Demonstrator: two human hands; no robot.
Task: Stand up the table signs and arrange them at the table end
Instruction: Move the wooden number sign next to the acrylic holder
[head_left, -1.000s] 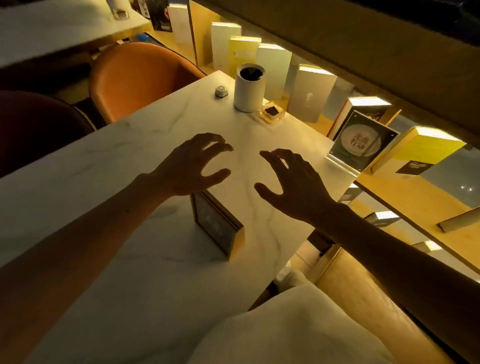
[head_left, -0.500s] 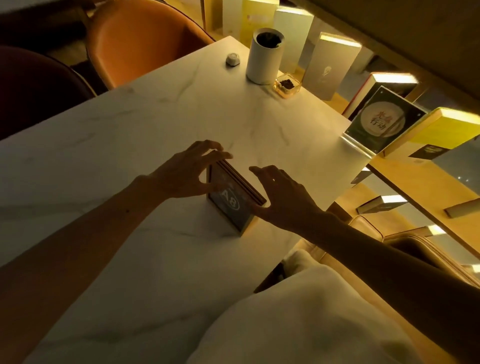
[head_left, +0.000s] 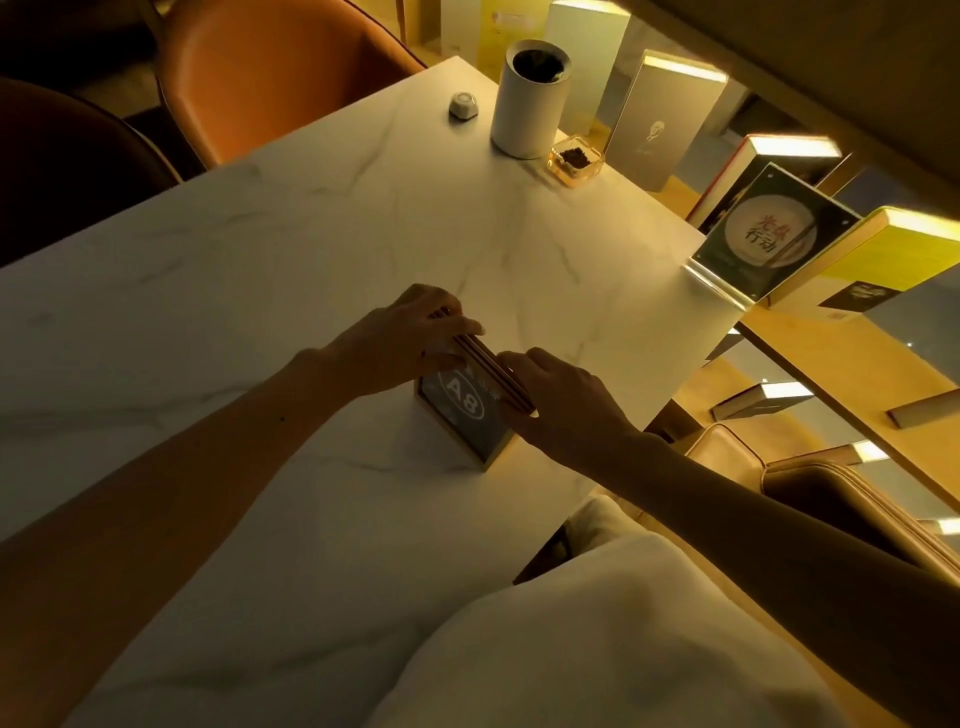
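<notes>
A dark table sign (head_left: 464, 410) marked "A8" in a wooden frame stands upright on the white marble table (head_left: 311, 249), near the right edge. My left hand (head_left: 400, 338) grips the far end of its top edge. My right hand (head_left: 566, 400) grips the near end of the same edge. A second sign (head_left: 769, 234), clear acrylic with a round plate picture, stands tilted at the table's far right corner, apart from both hands.
A white cylinder holder (head_left: 527, 98), a small glass dish (head_left: 574, 158) and a small white button (head_left: 462, 105) sit at the far table end. Books (head_left: 660, 119) line a lit shelf on the right. An orange chair (head_left: 270, 67) stands behind the table.
Both hands came down from hovering open and closed on the top edge of the A8 sign. The view tilted downward and closer.
</notes>
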